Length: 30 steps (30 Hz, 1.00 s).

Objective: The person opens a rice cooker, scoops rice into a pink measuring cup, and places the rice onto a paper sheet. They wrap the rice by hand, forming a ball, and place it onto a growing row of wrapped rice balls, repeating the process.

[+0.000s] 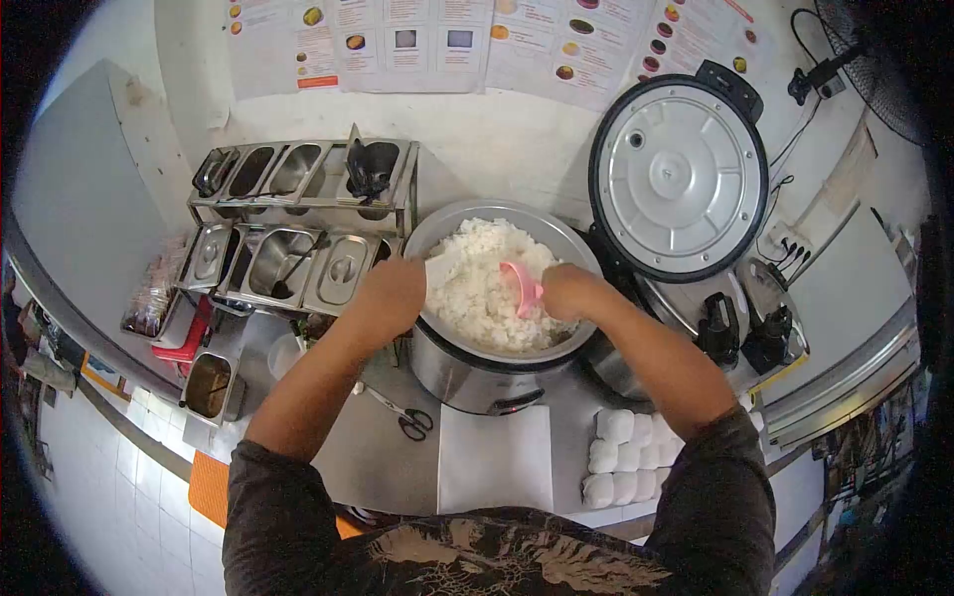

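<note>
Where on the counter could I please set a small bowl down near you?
Free: the white sheet before the rice cooker, and bare counter beside the scissors. Crowded: the metal containers on the left, rice balls on the right.

Person wears a dark grey short-sleeved shirt [477, 556], sleeves ending just above the elbows at 7 and 5 o'clock. Tan-beige leafy or feathery print runs across the chest at 6 o'clock. Forearms bare, left hand [393, 288] and right hand [566, 290] bare; no watch, rings or gloves visible.
</note>
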### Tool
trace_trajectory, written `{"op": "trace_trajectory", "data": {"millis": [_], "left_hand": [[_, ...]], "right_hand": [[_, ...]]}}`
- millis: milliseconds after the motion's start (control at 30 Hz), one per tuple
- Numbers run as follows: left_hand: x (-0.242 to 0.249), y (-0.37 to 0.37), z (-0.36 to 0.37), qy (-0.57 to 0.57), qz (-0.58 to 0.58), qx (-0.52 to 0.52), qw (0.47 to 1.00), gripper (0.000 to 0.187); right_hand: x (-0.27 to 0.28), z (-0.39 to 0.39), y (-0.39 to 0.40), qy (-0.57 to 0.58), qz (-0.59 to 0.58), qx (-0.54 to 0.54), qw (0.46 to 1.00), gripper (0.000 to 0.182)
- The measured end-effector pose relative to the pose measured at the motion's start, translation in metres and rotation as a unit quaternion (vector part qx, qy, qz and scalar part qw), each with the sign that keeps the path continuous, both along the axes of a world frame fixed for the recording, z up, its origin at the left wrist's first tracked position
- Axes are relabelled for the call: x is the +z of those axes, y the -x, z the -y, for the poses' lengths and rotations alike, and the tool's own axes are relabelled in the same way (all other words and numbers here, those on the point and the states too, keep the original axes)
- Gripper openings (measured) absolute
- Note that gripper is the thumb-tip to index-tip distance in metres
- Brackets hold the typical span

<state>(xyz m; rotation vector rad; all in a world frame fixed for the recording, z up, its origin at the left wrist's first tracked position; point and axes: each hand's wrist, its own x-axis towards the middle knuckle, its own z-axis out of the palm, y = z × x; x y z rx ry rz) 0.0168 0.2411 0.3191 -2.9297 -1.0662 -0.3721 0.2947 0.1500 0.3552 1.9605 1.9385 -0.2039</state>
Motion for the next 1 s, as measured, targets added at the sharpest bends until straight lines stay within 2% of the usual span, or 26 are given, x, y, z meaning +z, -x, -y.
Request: {"op": "trace_trajectory", "data": {"millis": [100,167,200,233,300,367,467,600,700,733,900,1000], "left_hand": [[0.024,0.014,0.015,0.041,-0.017,0.006,0.999,0.029],[0.03,0.017,0.02,0.058,-0.008,0.004,0.998,0.032],[0.025,0.013,0.018,0.059,0.007,0.002,0.998,0.033],[0.016,0.008,0.015,0.06,0.021,0.0,0.998,0.034],[0.005,-0.003,0.016,0.061,0.034,-0.006,0.998,0.036],[0.003,-0.011,0.018,0.057,0.041,-0.007,0.997,0.039],[0.0,-0.014,0.012,0.115,0.11,-0.101,0.982,0.042],[0.029,-0.04,0.072,0.068,0.126,-0.092,0.985,0.048],[0.014,-0.07,0.083,0.075,0.098,-0.092,0.988,0.048],[0.011,-0.078,0.078,0.075,0.09,-0.092,0.989,0.048],[0.02,-0.1,0.063,0.065,0.082,-0.086,0.991,0.044],[0.025,-0.109,0.057,0.041,0.084,-0.062,0.994,0.045]], "right_hand": [[-0.018,-0.003,-0.012,-0.001,-0.074,0.006,0.997,0.022],[-0.046,-0.026,-0.018,0.048,-0.105,-0.052,0.992,0.019],[-0.046,-0.026,-0.021,0.063,-0.164,-0.109,0.978,0.018],[-0.041,-0.025,-0.02,0.074,-0.219,-0.167,0.958,0.017],[-0.024,-0.011,-0.02,0.07,-0.409,-0.321,0.851,0.015],[-0.007,0.01,-0.026,0.055,-0.463,-0.334,0.819,0.013],[0.007,0.037,-0.05,0.018,-0.547,-0.332,0.768,0.014],[0.01,0.064,-0.051,-0.016,-0.636,-0.32,0.702,0.02],[-0.002,0.074,-0.04,-0.022,-0.597,-0.268,0.756,0.018],[0.011,0.084,-0.028,-0.043,-0.549,-0.258,0.794,0.019],[0.015,0.093,-0.028,-0.1,-0.536,-0.248,0.801,0.02],[0.016,0.098,-0.033,-0.089,-0.52,-0.26,0.809,0.026]]}}
